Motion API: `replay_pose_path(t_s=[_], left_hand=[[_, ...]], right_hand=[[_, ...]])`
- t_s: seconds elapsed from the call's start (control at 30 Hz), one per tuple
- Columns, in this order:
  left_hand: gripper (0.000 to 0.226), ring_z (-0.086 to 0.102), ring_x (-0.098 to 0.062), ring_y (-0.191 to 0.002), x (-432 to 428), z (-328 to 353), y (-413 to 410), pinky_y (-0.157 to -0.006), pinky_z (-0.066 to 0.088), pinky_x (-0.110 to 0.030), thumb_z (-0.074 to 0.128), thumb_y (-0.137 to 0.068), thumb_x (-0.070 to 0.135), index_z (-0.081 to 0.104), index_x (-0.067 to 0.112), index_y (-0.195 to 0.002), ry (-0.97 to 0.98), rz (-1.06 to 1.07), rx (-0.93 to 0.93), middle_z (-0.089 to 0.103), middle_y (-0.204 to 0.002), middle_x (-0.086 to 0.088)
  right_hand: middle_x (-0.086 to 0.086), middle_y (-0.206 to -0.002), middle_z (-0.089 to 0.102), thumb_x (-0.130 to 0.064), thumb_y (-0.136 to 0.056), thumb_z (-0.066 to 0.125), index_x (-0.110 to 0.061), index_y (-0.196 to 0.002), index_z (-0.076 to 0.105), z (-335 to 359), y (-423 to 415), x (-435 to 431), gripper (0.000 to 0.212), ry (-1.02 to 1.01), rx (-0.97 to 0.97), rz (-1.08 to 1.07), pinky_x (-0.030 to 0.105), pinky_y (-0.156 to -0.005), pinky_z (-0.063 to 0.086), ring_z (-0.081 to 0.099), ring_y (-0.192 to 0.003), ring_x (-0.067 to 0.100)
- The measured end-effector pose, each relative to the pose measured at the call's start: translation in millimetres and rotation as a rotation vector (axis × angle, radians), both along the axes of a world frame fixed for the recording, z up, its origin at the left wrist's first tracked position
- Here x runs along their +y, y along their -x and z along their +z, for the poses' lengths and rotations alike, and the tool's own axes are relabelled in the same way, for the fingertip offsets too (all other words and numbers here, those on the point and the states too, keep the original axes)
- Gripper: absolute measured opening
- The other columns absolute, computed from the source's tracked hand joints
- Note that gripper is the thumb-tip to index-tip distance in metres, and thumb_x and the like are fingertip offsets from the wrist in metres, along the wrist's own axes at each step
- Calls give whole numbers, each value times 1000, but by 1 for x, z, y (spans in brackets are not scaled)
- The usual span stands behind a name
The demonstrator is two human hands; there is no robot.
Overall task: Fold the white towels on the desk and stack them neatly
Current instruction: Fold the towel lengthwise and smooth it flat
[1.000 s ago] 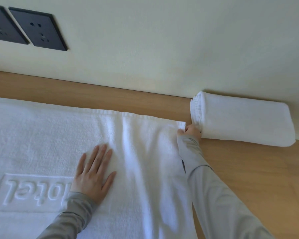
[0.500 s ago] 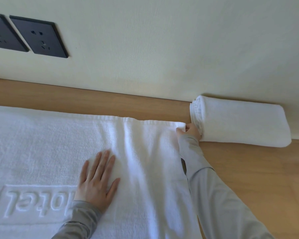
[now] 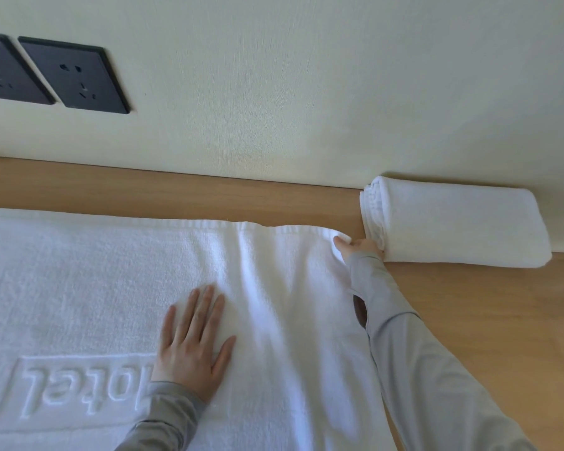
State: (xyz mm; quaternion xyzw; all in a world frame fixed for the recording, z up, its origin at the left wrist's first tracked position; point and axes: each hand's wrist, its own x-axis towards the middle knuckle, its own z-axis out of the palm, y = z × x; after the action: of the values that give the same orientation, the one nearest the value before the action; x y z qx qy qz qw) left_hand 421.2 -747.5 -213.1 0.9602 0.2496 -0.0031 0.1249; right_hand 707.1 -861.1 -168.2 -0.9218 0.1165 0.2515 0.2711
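Note:
A large white towel (image 3: 95, 288) with raised "hotel" lettering lies spread flat over the wooden desk (image 3: 485, 320). My left hand (image 3: 194, 343) rests palm down on its middle, fingers apart, pressing the cloth. My right hand (image 3: 358, 247) pinches the towel's far right corner, close to the wall. Just right of that hand a folded white towel (image 3: 456, 226) lies against the wall, its layered end touching my fingers.
Two dark wall sockets (image 3: 72, 76) sit on the cream wall above the desk at the left. Bare wood shows to the right of the spread towel and in a strip along the wall.
My left hand has slid slightly right and toward me over the towel. The right hand stays on the far corner. The view has tilted a little, shifting everything lower in frame.

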Motion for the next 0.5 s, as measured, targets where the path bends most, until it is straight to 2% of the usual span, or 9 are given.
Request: replay_pose_path(t_s=[0.13, 0.3, 0.4, 0.43, 0.5], left_hand=[[64, 25, -20, -140, 0, 1, 1, -113, 19, -48, 16, -93, 51, 37, 14, -142, 1, 2, -3, 31, -151, -4], [64, 25, -21, -140, 0, 0, 1, -112, 20, -48, 16, -93, 51, 36, 15, -142, -6, -3, -1, 30, -151, -4], [63, 26, -21, -140, 0, -1, 2, -112, 21, -49, 17, -93, 51, 36, 15, -142, 12, 2, 3, 30, -151, -3], [63, 26, -21, -140, 0, -1, 2, -112, 21, -49, 17, -93, 51, 36, 16, -142, 12, 4, 8, 29, -151, -3], [63, 25, -20, -140, 0, -2, 2, -112, 21, -48, 17, -93, 51, 35, 16, -143, -10, 1, 3, 29, -151, -3]], right_hand=[[-1, -48, 33, -22, -85, 54, -14, -49, 33, 3, -2, -1, 43, -43, -92, -47, 22, -47, 27, 33, -46, 16], [-7, -57, 49, -22, -77, 72, -18, -55, 50, 17, -7, -16, 32, -258, -196, -238, 17, -49, 35, 47, -53, 10], [-7, -65, 52, -19, -75, 77, -19, -61, 53, 26, -6, -21, 28, -352, -165, -307, 23, -69, 42, 53, -69, 17], [-6, -67, 54, -16, -75, 77, -19, -63, 55, 28, -2, -22, 26, -373, -164, -302, 24, -71, 42, 55, -74, 19], [-5, -69, 58, -8, -73, 76, -20, -65, 57, 35, 9, -23, 24, -445, -231, -259, 22, -64, 44, 59, -76, 20]])
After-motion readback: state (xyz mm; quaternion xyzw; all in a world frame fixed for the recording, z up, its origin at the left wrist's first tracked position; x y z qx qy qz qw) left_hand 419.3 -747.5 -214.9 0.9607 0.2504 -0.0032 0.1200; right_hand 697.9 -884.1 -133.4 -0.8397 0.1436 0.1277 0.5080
